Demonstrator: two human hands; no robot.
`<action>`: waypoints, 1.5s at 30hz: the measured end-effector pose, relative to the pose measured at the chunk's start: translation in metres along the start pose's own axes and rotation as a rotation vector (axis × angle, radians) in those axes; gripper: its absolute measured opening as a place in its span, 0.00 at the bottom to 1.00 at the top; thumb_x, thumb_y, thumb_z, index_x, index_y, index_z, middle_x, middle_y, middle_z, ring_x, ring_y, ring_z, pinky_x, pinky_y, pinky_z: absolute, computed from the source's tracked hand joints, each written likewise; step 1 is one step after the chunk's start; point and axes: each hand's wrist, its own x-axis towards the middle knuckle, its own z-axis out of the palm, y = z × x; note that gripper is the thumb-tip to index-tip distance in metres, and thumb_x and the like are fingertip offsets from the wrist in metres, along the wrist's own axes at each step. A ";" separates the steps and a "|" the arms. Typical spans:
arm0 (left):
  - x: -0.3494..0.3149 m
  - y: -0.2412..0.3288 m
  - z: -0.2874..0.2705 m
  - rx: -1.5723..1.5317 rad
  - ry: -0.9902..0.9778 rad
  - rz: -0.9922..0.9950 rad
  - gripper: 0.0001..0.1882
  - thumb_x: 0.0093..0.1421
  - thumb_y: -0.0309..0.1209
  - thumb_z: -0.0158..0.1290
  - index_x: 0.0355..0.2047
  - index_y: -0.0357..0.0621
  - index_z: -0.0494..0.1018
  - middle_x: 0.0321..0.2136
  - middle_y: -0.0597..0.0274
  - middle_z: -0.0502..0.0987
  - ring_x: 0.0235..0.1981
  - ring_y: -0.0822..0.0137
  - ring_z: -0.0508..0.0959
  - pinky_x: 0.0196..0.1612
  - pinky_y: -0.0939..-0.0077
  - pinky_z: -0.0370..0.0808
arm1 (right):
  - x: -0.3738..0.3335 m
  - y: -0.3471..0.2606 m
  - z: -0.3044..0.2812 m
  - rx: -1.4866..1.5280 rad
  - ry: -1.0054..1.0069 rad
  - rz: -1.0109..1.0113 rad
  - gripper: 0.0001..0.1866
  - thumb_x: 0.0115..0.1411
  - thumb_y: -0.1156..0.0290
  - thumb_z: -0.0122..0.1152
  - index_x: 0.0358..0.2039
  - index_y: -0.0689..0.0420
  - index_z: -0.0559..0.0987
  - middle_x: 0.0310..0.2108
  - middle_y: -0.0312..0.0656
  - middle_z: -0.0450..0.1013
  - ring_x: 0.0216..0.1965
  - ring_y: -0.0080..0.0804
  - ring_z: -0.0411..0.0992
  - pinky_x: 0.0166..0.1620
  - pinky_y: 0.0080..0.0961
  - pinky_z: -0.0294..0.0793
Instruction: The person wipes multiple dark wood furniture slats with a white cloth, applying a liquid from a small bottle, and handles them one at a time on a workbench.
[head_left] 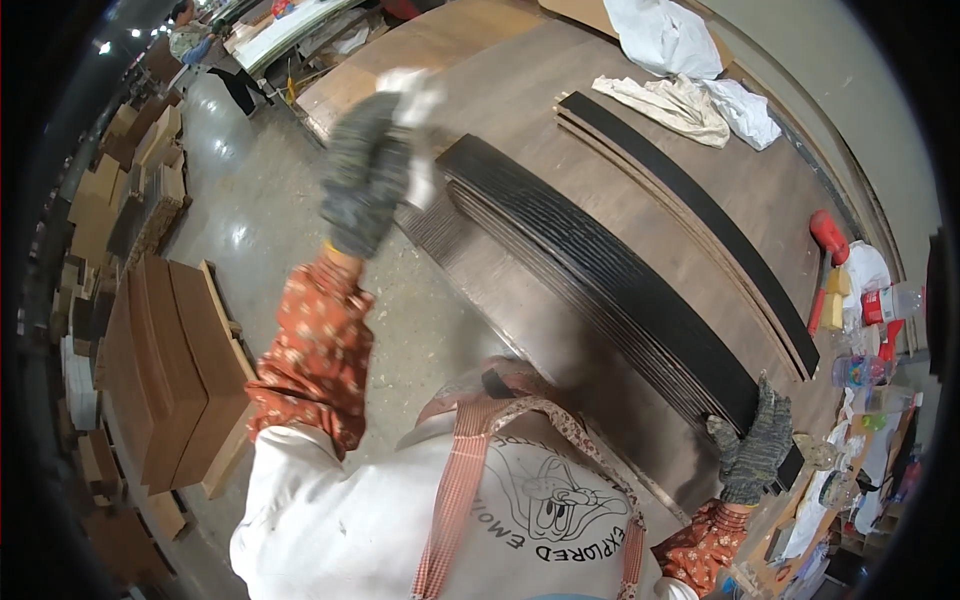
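Note:
My left hand [365, 185], in a grey knit glove, is raised at the near left end of a stack of long black wood-grain boards [600, 255]. It is closed on a white cloth [422, 185], and both are smeared by motion. At the stack's right end, my right hand [752, 445], gloved alike, grips the top black board, its thumb on the near edge and its fingers along the far one. Beyond this stack lies a narrower stack of black-topped strips [700, 215], apart from both hands.
The boards rest on a brown worktable [560, 350]. White cloths [665, 40] and a cream glove [670, 108] lie at its far side. A red-handled tool [828, 235] and plastic bottles [890, 302] are at the right. Brown panels [170, 370] stand on the floor at left; a person [215, 55] stands far off.

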 end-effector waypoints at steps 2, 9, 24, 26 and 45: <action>-0.005 0.050 0.046 0.051 -0.293 0.274 0.20 0.58 0.21 0.48 0.52 0.42 0.68 0.52 0.52 0.70 0.49 0.63 0.75 0.46 0.71 0.77 | -0.001 0.005 0.001 0.042 0.012 -0.023 0.46 0.50 0.30 0.51 0.61 0.51 0.66 0.55 0.48 0.67 0.57 0.57 0.61 0.59 0.51 0.57; -0.049 0.064 0.113 0.035 -0.289 0.381 0.12 0.58 0.40 0.52 0.41 0.54 0.74 0.38 0.61 0.76 0.49 0.61 0.72 0.58 0.63 0.65 | 0.003 0.004 -0.005 0.042 0.025 -0.050 0.38 0.61 0.38 0.36 0.58 0.56 0.68 0.52 0.50 0.68 0.55 0.54 0.63 0.60 0.47 0.57; 0.049 0.010 0.036 0.071 -0.421 0.627 0.17 0.58 0.26 0.49 0.49 0.42 0.72 0.49 0.52 0.74 0.51 0.58 0.74 0.56 0.62 0.69 | -0.002 0.010 -0.001 0.041 0.017 0.029 0.32 0.61 0.45 0.43 0.60 0.51 0.67 0.53 0.52 0.68 0.57 0.54 0.62 0.60 0.48 0.57; 0.014 0.015 0.089 -0.047 -0.391 0.657 0.15 0.59 0.33 0.51 0.46 0.44 0.74 0.49 0.53 0.75 0.53 0.57 0.73 0.59 0.61 0.66 | 0.003 0.010 0.006 0.063 0.044 0.000 0.30 0.62 0.47 0.43 0.59 0.51 0.68 0.52 0.50 0.69 0.56 0.54 0.63 0.59 0.48 0.58; 0.023 -0.008 -0.004 0.015 -0.044 0.091 0.15 0.59 0.24 0.51 0.48 0.37 0.72 0.47 0.51 0.75 0.50 0.55 0.74 0.55 0.65 0.68 | 0.004 -0.005 -0.030 0.206 0.004 0.063 0.26 0.62 0.55 0.51 0.57 0.55 0.69 0.55 0.50 0.67 0.58 0.50 0.62 0.62 0.42 0.56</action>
